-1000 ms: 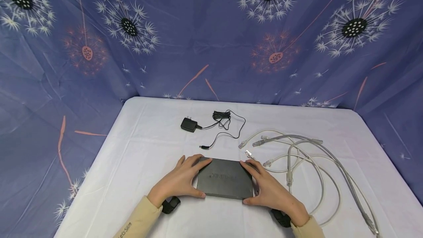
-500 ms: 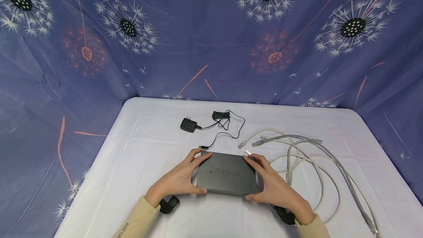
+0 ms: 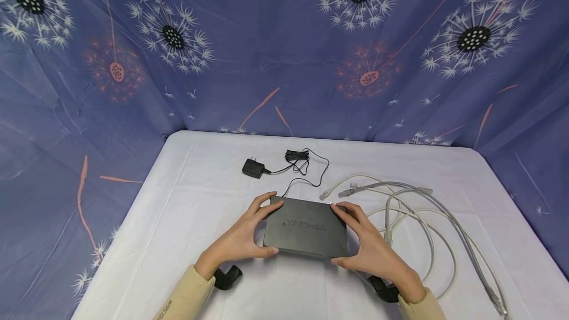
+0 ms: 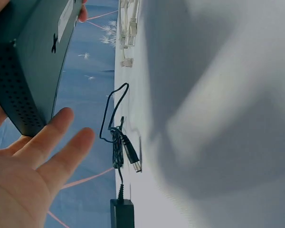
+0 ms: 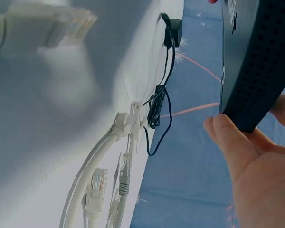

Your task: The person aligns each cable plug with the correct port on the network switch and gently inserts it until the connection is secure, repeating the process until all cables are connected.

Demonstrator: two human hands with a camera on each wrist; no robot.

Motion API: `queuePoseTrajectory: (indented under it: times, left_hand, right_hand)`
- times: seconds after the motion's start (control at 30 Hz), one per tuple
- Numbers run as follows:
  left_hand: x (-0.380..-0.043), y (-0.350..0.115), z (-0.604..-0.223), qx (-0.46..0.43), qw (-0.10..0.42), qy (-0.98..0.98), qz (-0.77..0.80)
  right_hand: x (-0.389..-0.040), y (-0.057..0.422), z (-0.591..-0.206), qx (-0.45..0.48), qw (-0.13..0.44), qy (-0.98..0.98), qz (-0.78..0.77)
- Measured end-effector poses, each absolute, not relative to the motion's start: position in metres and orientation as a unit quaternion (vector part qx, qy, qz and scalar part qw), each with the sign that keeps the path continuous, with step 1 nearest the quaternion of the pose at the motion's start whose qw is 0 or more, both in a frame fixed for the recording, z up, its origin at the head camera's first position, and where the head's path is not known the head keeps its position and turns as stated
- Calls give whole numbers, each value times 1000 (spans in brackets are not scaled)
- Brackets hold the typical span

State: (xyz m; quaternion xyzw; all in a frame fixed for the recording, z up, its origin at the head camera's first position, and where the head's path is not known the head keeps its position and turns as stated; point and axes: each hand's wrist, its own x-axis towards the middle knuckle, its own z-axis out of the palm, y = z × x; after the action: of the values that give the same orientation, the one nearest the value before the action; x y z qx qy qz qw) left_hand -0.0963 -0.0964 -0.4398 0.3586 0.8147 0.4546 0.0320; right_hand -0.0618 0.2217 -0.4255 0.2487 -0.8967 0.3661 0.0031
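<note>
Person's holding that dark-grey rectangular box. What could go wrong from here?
1. The dark-grey rectangular box is off the white-covered table, gripped only at its ends by the left hand and right hand; it might slip.
2. Lowered here, it could land on the black metal-tipped plug, hidden behind it in the head view.

The left hand [image 3: 242,233] and right hand [image 3: 372,246] face each other, apart, both gripping: fingers reach to the far side, each thumb (the part nearer the body) opposes them. Both forearms, in beige sleeves [image 3: 188,294], slant inward.
</note>
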Motion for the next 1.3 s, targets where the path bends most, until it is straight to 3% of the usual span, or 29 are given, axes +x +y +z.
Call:
queuePoseTrajectory:
  times: [0.37,0.77,1.07,1.3]
  left_hand:
    - [-98,-94,-442,364,-5,761,536]
    - [-89,-69,-440,259,-9,675,691]
    - [-82,-57,-434,187,5,650,737]
    - [-75,-49,-430,135,-18,653,745]
  right_hand:
    - [-60,217,-425,233,65,-889,388]
    - [-59,212,-421,215,117,-889,387]
    - [-59,205,-419,222,160,-874,401]
    - [-57,197,-418,211,176,-870,410]
